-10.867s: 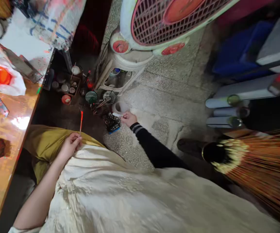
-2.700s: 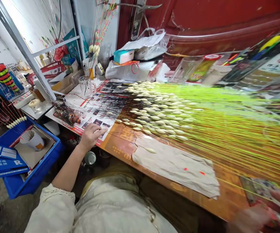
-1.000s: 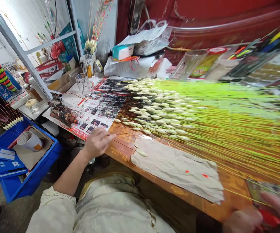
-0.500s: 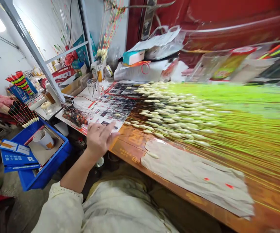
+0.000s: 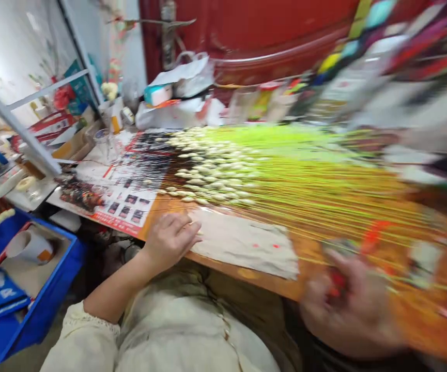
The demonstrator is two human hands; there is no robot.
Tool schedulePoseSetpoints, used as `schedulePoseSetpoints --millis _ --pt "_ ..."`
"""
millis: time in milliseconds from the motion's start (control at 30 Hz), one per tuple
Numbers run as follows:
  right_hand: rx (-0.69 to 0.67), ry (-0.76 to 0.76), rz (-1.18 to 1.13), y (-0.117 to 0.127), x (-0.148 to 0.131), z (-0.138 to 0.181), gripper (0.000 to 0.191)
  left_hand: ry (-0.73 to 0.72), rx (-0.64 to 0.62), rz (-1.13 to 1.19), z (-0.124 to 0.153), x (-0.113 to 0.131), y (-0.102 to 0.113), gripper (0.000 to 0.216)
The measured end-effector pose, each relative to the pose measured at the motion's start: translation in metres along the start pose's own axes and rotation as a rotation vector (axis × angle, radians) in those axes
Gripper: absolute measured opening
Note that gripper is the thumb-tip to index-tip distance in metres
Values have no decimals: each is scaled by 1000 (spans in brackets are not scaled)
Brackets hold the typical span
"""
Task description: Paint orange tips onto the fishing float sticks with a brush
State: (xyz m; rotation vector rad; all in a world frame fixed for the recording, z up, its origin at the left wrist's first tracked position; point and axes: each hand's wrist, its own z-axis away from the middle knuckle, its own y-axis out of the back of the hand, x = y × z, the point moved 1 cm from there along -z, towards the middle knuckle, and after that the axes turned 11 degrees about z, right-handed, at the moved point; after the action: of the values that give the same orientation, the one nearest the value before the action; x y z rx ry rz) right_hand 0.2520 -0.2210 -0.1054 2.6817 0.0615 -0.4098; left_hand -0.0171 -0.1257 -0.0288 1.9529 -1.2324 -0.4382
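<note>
Many fishing floats (image 5: pixel 219 173) with cream bodies and long yellow-green tips lie in rows across the orange table. My left hand (image 5: pixel 172 240) is at the left end of a wrinkled beige cloth (image 5: pixel 242 243), fingers closed around what seems to be a single float, mostly hidden by them. Two small red spots mark that cloth. At the lower right, my right hand (image 5: pixel 351 305) is smeared by motion. Its fingers curl round something red with a greyish end, too blurred to name.
Printed paper (image 5: pixel 130 206) lies under the floats' dark stems, with a glass mug (image 5: pixel 107 147) behind. A blue crate (image 5: pixel 52 305) holding a white cup (image 5: pixel 29 248) stands at the left. Bags (image 5: pixel 192 77) and jars (image 5: pixel 265 101) line the back; a red-orange item (image 5: pixel 374 235) lies at right.
The view has swung to the right. My left hand has moved from above the printed paper to the cloth's left end, and its fingers have closed. My right hand has come into view.
</note>
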Motion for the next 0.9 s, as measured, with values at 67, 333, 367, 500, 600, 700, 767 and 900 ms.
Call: schedulePoseSetpoints --millis 67,333,367,500,600,700,767,900 --pt "65 85 112 2 1 1 57 -77 -38 47 -15 13 -27 28" --pt "-34 -4 24 -1 3 -4 57 -316 -72 98 -66 53 -94 22" --pt "-37 -10 7 -1 4 -7 57 -330 -78 96 -69 56 -99 23" --pt "-62 -37 -48 1 8 -17 58 -368 -85 132 -78 59 -113 27" --pt "-67 -67 -120 4 10 -19 57 -383 -82 142 -80 58 -118 29" --pt "-40 -94 -191 17 10 -16 54 -392 -52 143 -81 56 -119 29" --pt "-20 -102 -204 32 13 -13 52 -386 -29 149 -81 55 -120 28" --pt "-2 -74 -139 73 31 -5 49 -376 -17 149 -81 54 -123 25"
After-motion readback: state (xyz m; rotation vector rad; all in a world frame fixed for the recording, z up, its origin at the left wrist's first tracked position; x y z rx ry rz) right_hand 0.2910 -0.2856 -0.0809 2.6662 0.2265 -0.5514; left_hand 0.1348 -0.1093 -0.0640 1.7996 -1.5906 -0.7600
